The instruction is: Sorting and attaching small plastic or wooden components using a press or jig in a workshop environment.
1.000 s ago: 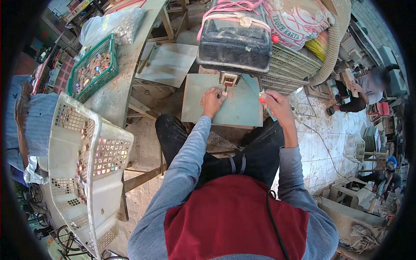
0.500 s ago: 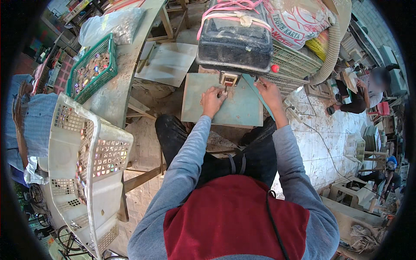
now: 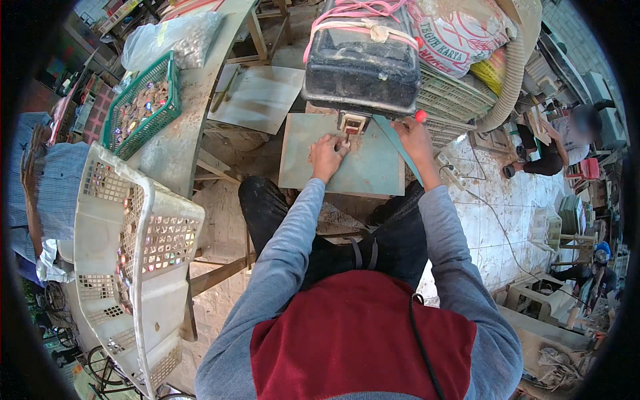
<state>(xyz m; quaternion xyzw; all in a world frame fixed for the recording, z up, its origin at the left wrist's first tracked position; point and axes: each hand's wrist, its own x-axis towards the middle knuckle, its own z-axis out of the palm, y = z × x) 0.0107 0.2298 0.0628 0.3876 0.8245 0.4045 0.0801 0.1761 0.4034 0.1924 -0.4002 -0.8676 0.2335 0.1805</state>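
We sit with our knees drawn up to a small greenish work plate [image 3: 360,167], and our left hand [image 3: 327,155] rests on it with the fingers curled, pinching a tiny piece right at the mouth of the black machine [image 3: 363,63] — the piece itself is too small for us to make out. Our right hand [image 3: 415,139] is closed around a lever with a red knob [image 3: 421,116], which stands just beside the machine's front edge and above a long teal strip [image 3: 398,148] slanting across the plate.

The machine is bound with pink cord [image 3: 353,17] (looped over its top), and a printed sack [image 3: 460,33] lies against it on the right. To our left a green basket [image 3: 143,107] holding small shiny pieces sits on a worn bench [image 3: 177,143]; nearer to us, a white plastic crate [image 3: 127,267] holds more of the same. Another person [image 3: 560,143] crouches on the tiled floor [image 3: 493,227], well apart from us.
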